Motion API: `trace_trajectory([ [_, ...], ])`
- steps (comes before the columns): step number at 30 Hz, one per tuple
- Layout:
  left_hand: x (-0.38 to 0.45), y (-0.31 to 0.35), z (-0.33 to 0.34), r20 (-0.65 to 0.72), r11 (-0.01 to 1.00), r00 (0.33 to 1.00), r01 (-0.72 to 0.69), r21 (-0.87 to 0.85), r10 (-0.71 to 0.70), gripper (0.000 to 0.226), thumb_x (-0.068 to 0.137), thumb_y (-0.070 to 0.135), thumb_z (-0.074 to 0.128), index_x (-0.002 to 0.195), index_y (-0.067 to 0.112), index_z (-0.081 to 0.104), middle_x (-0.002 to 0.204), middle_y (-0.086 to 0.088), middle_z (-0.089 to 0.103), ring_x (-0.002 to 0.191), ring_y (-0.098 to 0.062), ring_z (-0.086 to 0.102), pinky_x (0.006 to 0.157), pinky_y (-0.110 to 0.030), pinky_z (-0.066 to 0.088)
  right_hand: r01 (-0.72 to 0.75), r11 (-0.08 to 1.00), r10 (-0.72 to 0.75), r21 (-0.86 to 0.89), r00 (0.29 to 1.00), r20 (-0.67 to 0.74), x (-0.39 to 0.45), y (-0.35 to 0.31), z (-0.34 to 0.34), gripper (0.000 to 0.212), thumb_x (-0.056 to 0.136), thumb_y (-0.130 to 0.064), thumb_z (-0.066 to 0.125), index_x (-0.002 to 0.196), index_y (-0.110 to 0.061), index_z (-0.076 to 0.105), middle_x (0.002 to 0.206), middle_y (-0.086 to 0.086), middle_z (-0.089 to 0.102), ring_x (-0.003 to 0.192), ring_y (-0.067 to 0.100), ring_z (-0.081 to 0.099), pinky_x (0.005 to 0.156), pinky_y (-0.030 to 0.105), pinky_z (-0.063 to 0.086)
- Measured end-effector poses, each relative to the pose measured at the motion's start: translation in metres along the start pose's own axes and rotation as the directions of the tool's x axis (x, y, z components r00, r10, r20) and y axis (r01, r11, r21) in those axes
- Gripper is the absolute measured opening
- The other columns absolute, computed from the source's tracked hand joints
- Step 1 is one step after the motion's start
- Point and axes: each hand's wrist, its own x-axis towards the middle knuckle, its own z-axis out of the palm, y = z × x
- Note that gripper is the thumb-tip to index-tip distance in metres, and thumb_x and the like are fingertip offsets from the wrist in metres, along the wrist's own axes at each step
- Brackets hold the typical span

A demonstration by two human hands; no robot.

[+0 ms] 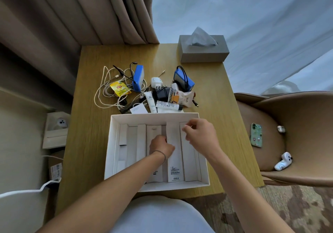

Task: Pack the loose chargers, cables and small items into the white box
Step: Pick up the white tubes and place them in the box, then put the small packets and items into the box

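Both hands (pixel 180 139) in white box (pixel 155 116), clutter (pixel 158 92) behind.

I have a single view, from the camera worn on the head, looking forward and steeply down onto the worktop (pixel 90 142). It sits close: both forearms run up from the bottom edge, and the hands, left (pixel 161 147) and right (pixel 199 133), land near the centre over the white box (pixel 155 116). The wide lens bends the edges, pulling in the curtain (pixel 81 13) top left, a chair (pixel 297 124) at right and carpet (pixel 279 205) lower right. No second view overlaps it.
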Motion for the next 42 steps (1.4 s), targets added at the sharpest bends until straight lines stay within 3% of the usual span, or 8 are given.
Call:
trace_trajectory([
  [6,0.006,0.0,0.013,-0.057,0.992,0.998,-0.03,0.124,0.038,0.026,0.08,0.018,0.071,0.068,0.015,0.048,0.081,-0.007,0.064,0.08,-0.027,0.066,0.053,-0.024,0.038,0.026,1.0,-0.026,0.013,1.0,-0.003,0.0,-0.001,-0.004,0.016,0.093,-0.023,0.061,0.081,-0.017,0.071,0.07,-0.001,0.07,0.065,0.022,0.069,0.067,0.044,0.06],
  [15,0.0,-0.004,-0.015,0.025,0.901,0.966,-0.251,0.355,0.259,0.021,0.094,0.029,0.058,0.089,0.011,0.066,0.085,-0.003,0.066,0.077,-0.017,0.06,0.065,-0.024,0.046,0.138,0.989,-0.136,0.062,0.99,-0.036,0.038,-0.018,-0.028,0.015,0.094,-0.022,0.062,0.086,-0.017,0.074,0.068,-0.002,0.07,0.065,0.018,0.067,0.066,0.044,0.059],
  [23,-0.048,0.0,-0.067,-0.178,0.758,0.754,-0.553,0.346,0.632,0.014,0.094,0.025,0.057,0.098,0.025,0.07,0.075,0.011,0.07,0.064,-0.002,0.06,0.058,-0.015,0.051,0.491,0.813,-0.315,-0.312,0.823,0.473,0.125,-0.044,-0.011,0.021,0.1,-0.023,0.056,0.111,-0.023,0.074,0.11,-0.008,0.074,0.101,0.013,0.066,0.097,0.042,0.049],
  [27,-0.051,0.017,-0.099,-0.274,0.743,0.692,-0.596,0.306,0.668,0.01,0.093,0.023,0.06,0.097,0.026,0.069,0.072,0.011,0.067,0.064,-0.002,0.061,0.059,-0.017,0.054,0.554,0.716,-0.165,-0.425,0.725,0.668,0.162,-0.044,0.021,0.025,0.096,-0.021,0.063,0.119,-0.029,0.069,0.115,-0.001,0.072,0.094,0.016,0.066,0.083,0.032,0.056],
  [30,-0.044,0.028,-0.121,-0.337,0.764,0.686,-0.576,0.291,0.645,0.011,0.091,0.02,0.06,0.093,0.026,0.07,0.071,0.011,0.066,0.065,-0.005,0.061,0.057,-0.025,0.053,0.563,0.643,-0.025,-0.519,0.693,0.72,0.182,-0.04,0.04,0.041,0.093,-0.024,0.067,0.132,-0.034,0.058,0.092,-0.001,0.069,0.074,0.016,0.067,0.057,0.026,0.054],
  [33,-0.034,0.036,-0.138,-0.385,0.782,0.681,-0.56,0.273,0.623,0.014,0.09,0.015,0.06,0.091,0.025,0.07,0.068,0.012,0.063,0.062,-0.003,0.06,0.054,-0.024,0.05,0.594,0.59,0.049,-0.547,0.65,0.759,0.192,-0.04,0.051,0.058,0.09,-0.015,0.066,0.142,-0.035,0.048,0.096,0.005,0.069,0.078,0.021,0.07,0.057,0.027,0.055],
  [39,-0.013,0.041,-0.155,-0.395,0.824,0.724,-0.498,0.269,0.566,0.016,0.09,0.013,0.059,0.094,0.022,0.071,0.068,0.009,0.063,0.062,-0.005,0.06,0.055,-0.031,0.053,0.722,0.414,-0.093,-0.554,0.639,0.763,0.197,-0.041,0.057,0.085,0.084,-0.012,0.07,0.154,-0.035,0.026,0.077,-0.007,0.048,0.074,0.02,0.055,0.064,0.04,0.053],
  [42,-0.005,0.042,-0.155,-0.387,0.839,0.744,-0.476,0.265,0.544,0.016,0.089,0.013,0.059,0.092,0.022,0.071,0.069,0.009,0.064,0.064,-0.006,0.06,0.058,-0.033,0.054,0.758,0.347,-0.159,-0.552,0.628,0.762,0.198,-0.04,0.055,0.062,0.084,-0.019,0.072,0.139,-0.026,0.044,0.073,-0.003,0.051,0.061,0.015,0.05,0.049,0.031,0.041],
])
